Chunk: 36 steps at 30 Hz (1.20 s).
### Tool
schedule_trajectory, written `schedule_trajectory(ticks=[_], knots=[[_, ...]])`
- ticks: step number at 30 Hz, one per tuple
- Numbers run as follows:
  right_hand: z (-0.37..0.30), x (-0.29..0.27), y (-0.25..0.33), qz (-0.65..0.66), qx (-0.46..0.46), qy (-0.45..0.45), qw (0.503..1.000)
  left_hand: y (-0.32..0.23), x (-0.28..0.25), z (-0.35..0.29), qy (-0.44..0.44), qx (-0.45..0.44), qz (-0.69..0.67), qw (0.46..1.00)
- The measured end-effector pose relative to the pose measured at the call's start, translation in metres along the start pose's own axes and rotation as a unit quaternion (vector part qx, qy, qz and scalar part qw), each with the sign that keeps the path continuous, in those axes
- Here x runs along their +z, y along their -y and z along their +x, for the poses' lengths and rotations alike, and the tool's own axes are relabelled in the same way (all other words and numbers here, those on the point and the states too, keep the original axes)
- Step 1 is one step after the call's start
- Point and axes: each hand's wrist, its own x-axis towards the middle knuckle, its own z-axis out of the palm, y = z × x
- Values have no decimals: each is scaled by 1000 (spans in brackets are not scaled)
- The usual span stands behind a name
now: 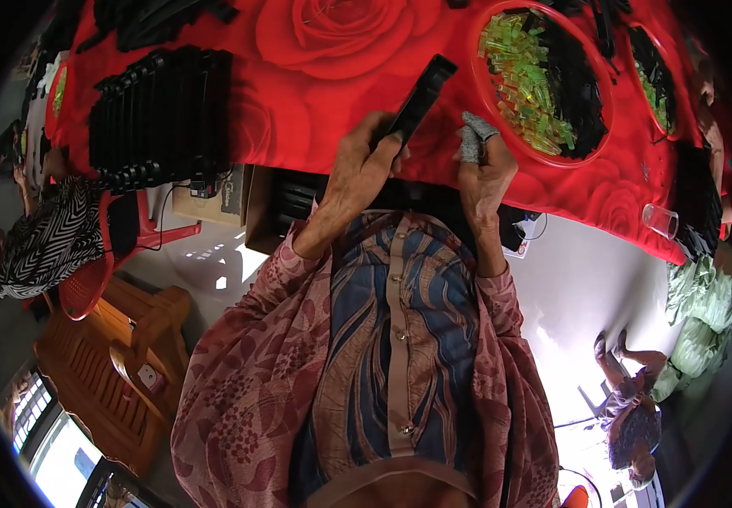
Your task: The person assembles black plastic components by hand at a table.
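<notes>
My left hand (361, 165) is closed around the lower end of a long black plastic piece (423, 95), which tilts up and to the right above the red table. To its right, my right hand (486, 169) has grey wrapping (474, 135) on its fingers. Those fingers are bent together; whether something small sits between them I cannot make out. Just beyond the right hand lies a round red tray (608, 102), holding a heap of small yellow-green clear pieces (522, 80) and a heap of small black pieces (576, 93).
A rose-patterned red cloth (324, 110) covers the table. Stacked black pieces (163, 114) lie at the left, more at the far edge. A clear cup (660, 220) is near the right edge. Another tray (654, 80) stands right. Other people sit left and right; a wooden chair (104, 356) is lower left.
</notes>
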Motion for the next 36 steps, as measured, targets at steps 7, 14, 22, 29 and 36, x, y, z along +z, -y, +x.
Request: schedule_trajectory(ticks=[7, 14, 22, 29, 36], knots=[[1, 0, 9, -36, -31, 4, 999, 0, 0, 1, -44, 39, 68, 996], [4, 2, 10, -55, -79, -3, 995, 8, 2, 7, -55, 66, 58, 995], [5, 2, 9, -84, -147, -12, 986, -2, 6, 17, -50, 35, -46, 997], [3, 2, 2, -95, -131, 0, 987, 15, 1, 23, -77, 116, 65, 988], [2, 3, 4, -94, -128, 2, 987, -7, -4, 27, -57, 119, 192, 972]])
